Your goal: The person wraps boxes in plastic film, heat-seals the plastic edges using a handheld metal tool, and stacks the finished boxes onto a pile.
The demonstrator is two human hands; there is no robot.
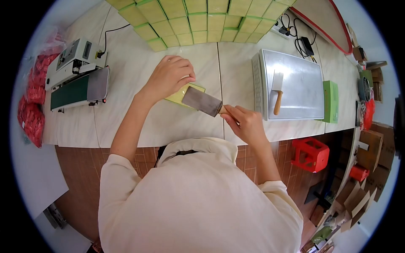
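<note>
My right hand (247, 123) is closed around the wooden handle of a wide metal scraper (202, 101). The scraper's flat blade lies over a yellow-green packet or box (179, 100) on the marble-look table. My left hand (171, 76) is at the packet's upper left, its fingers bent and pressed together; what they grip, if anything, is hidden. To the right, a second scraper (277, 90) with a wooden handle rests on a silver metal plate (301, 84).
Stacked green boxes (202, 25) line the table's back edge. A sealing machine (78, 71) stands left, beside red bags (38, 84). A green box (330, 101) touches the plate's right side. Black cables (297, 40) lie back right. A red stool (311, 154) stands below.
</note>
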